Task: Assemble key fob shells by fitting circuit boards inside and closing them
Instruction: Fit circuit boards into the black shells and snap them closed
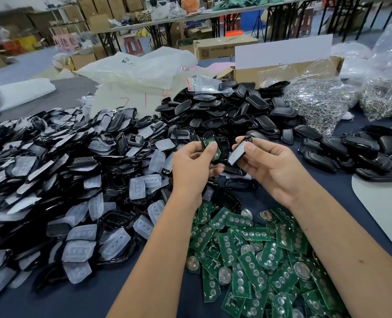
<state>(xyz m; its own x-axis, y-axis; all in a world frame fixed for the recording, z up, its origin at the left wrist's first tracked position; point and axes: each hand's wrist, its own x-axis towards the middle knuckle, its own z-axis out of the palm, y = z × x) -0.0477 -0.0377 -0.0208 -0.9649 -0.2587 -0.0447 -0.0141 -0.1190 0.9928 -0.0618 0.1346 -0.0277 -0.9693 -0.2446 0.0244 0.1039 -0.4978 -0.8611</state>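
My left hand holds a black shell half with a green circuit board lying in it, thumb pressed on the board. My right hand pinches a second black shell half with a pale rubber button pad, tilted toward the first. The two halves are close together but apart, held above the dark blue table. A heap of green circuit boards with coin-cell holders lies under my forearms.
A big pile of shell fronts with translucent button pads fills the left. Black shell backs are heaped behind my hands, finished fobs lie right. Bags of metal rings, cardboard boxes and plastic bags stand behind. A white board sits at the right edge.
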